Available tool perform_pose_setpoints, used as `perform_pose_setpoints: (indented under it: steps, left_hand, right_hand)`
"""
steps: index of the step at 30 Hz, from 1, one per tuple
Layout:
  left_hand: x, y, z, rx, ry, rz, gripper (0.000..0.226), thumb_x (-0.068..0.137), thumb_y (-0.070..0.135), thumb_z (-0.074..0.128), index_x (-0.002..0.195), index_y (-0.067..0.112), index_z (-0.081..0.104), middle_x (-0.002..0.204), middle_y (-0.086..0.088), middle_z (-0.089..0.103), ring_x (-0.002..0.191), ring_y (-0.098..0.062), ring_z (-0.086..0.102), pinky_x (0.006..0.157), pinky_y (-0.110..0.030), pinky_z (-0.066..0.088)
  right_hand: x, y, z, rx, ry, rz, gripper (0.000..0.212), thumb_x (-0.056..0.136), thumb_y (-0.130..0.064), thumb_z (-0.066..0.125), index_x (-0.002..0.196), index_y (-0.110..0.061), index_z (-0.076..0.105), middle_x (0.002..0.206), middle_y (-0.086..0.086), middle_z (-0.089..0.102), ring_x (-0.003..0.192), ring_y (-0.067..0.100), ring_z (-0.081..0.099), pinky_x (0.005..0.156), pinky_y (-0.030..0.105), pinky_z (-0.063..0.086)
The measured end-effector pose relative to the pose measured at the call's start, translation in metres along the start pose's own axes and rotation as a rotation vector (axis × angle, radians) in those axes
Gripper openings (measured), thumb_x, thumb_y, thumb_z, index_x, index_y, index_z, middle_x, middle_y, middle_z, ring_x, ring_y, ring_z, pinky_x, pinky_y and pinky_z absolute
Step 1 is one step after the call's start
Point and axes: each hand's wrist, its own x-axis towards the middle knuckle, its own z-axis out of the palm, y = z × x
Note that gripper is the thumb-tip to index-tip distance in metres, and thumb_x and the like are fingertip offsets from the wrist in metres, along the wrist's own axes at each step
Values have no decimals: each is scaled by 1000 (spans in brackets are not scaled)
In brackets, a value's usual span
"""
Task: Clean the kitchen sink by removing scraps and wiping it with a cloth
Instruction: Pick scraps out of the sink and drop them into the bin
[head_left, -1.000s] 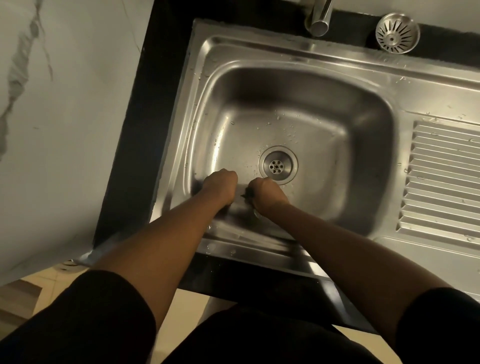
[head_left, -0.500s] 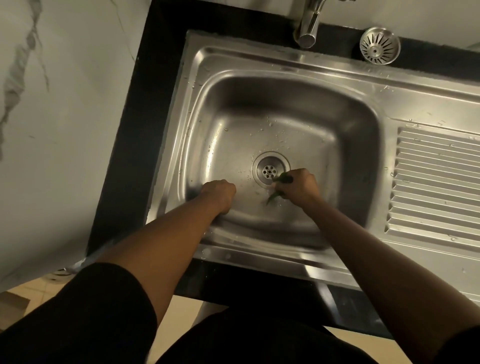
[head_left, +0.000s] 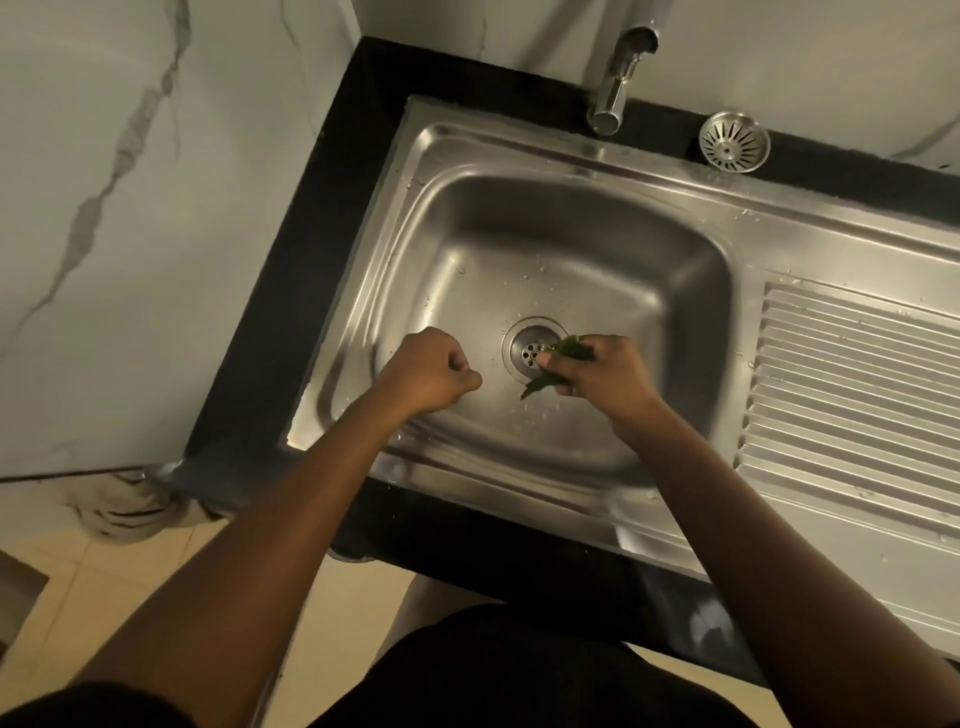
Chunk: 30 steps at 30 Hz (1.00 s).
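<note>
A steel sink (head_left: 561, 218) fills the middle of the head view, with water drops on its floor and an open drain (head_left: 530, 353) in it. My right hand (head_left: 602, 371) hovers just right of the drain, closed around green leaf scraps (head_left: 563, 353); one leaf tip hangs out below the fingers. My left hand (head_left: 428, 371) is a closed fist left of the drain, low over the basin floor. Nothing shows in it. No cloth is visible.
A tap (head_left: 621, 78) stands over the back rim. A round metal strainer (head_left: 733, 140) lies on the black counter (head_left: 291, 312) behind the sink. The ribbed drainboard (head_left: 852, 395) lies to the right. A marbled wall is at the left, and a coiled hose (head_left: 124, 506) on the floor.
My right hand moved from the near basin wall to beside the drain and now shows green scraps in its grip. My left hand rose slightly off the near-left corner. The camera tilted back.
</note>
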Motion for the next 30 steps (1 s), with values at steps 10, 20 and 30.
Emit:
perform_pose_setpoints:
  steps: [10,20,30]
  left_hand:
    - [-108,-23,-5,-715,270,-43,10,79,0,81,80,10,80,71,-12,78,64,-23,77,67,-31,63]
    - [-192,-88,-17,-922,415,23,13,88,4,82,98,11,82,90,-11,83,82,-23,81,74,-26,64]
    - [-279,-213,0,-976,517,-168,8,90,-3,77,96,2,78,84,-12,81,69,-16,78,66,-23,63]
  right_hand:
    - [-61,-45,29,121,-220,-120,21,85,-20,87,93,-3,79,84,11,80,74,18,75,66,22,59]
    - [-131,-57,120,-26,-387,-273,14,86,-25,85,88,-13,79,79,7,79,67,12,73,62,19,55]
    - [-208,-30,216,-214,-480,-335,10,89,-28,82,91,-20,77,79,0,78,67,8,73,64,18,57]
